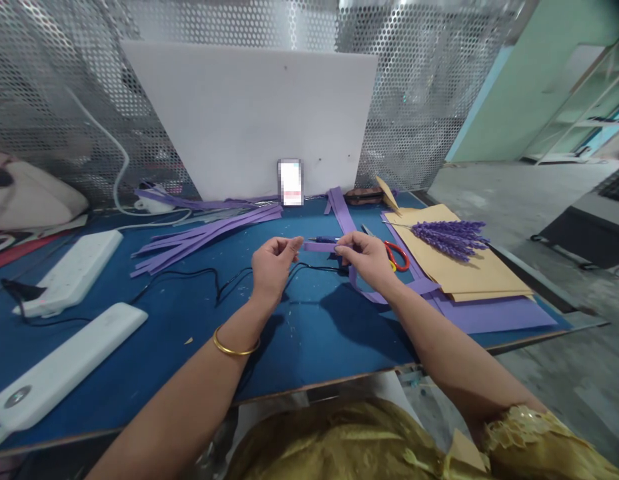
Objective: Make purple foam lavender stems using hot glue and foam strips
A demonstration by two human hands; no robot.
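A narrow purple paper strip is stretched between my two hands above the blue table. My left hand pinches its left end between thumb and fingertips. Further along, my right hand grips the same strip, and its loose part curls down below that hand and off to the right. Behind the strip a dark blue pen shows, partly covered by my right fingers. Scissors with red handles lie just right of my right hand, their blades partly hidden.
Cut purple strips lie at the left. On the right, a purple flower sprig rests on tan sheets over purple paper. A phone leans on a white board. A power strip, a long white device and black cable occupy the left.
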